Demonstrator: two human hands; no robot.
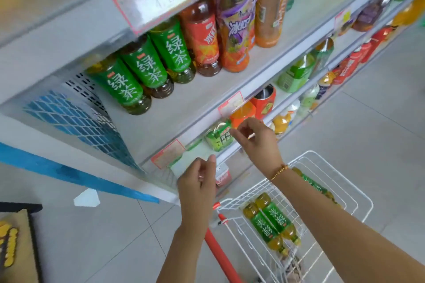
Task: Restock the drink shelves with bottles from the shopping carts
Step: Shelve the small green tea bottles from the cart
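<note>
Three green tea bottles [130, 86] stand in a row at the left of the middle shelf [184, 103]. A white wire cart [358, 193] at the lower right holds two green tea bottles [271, 223] lying side by side; a third bottle [315, 187] shows beyond my right forearm. My left hand [197, 181] hovers by the lower shelf's edge, fingers loosely curled, holding nothing. My right hand [255, 140] is raised next to a green pack [218, 136] on the lower shelf, fingers loosely bent; I see nothing in it.
Red [204, 37], purple [236, 27] and orange [271, 4] bottles stand right of the green tea. A red can [264, 99] and more drinks fill the lower shelves. The cart's red handle [220, 250] points toward me. A mat [16, 241] lies bottom left.
</note>
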